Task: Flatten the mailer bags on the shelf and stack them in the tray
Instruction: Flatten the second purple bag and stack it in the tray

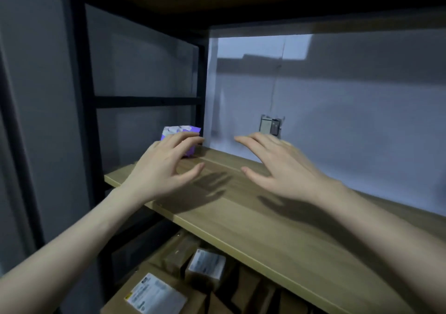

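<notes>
Left hand (164, 169) and right hand (277, 169) hovering over light wooden shelf board (277, 229), fingers spread, holding nothing. Small purple-and-white packet (179, 134) (possibly a mailer bag, blurred) at far left corner behind left fingers. No tray visible. Risk: shoving packet off the open left edge.

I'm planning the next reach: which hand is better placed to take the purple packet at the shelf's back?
Left. The left hand hovers open right by the purple packet; the right hand is farther away.
</notes>
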Demonstrator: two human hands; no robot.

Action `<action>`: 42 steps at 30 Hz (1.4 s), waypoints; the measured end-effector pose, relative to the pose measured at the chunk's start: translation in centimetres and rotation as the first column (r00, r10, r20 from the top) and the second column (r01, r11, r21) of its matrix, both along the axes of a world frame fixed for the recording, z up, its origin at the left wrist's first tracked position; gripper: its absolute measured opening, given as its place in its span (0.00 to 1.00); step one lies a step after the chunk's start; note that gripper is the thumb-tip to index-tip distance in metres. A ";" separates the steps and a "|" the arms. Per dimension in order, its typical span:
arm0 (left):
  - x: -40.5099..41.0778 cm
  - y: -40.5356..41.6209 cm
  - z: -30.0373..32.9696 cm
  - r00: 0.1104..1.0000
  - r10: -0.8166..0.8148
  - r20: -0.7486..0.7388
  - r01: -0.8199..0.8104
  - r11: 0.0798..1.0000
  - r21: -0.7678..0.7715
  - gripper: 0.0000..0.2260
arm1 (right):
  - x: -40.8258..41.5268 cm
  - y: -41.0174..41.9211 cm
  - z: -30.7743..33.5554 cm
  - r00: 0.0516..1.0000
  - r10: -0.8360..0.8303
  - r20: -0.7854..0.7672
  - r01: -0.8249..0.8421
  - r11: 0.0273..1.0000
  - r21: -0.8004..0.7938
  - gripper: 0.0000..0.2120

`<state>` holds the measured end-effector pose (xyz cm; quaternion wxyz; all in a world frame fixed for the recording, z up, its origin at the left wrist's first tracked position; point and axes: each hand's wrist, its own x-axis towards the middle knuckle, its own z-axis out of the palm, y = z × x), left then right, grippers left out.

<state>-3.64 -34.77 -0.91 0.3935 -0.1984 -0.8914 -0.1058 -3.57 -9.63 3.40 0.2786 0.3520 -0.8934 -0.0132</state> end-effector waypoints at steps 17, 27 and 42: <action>-14.9 -4.2 0.1 0.952 0.269 0.148 -0.275 0.961 0.019 0.29 | -13.2 -10.0 -2.2 0.990 0.074 0.118 -0.073 0.997 -0.009 0.29; -14.2 -0.8 1.2 0.973 0.220 0.064 -0.227 0.884 0.409 0.07 | -13.4 -5.9 -1.2 0.992 0.017 0.125 -0.004 0.995 -0.101 0.25; -5.4 14.3 3.8 0.860 -0.507 -0.062 0.326 0.451 0.831 0.09 | -3.1 7.7 1.5 0.923 0.115 0.368 0.226 0.612 -0.758 0.10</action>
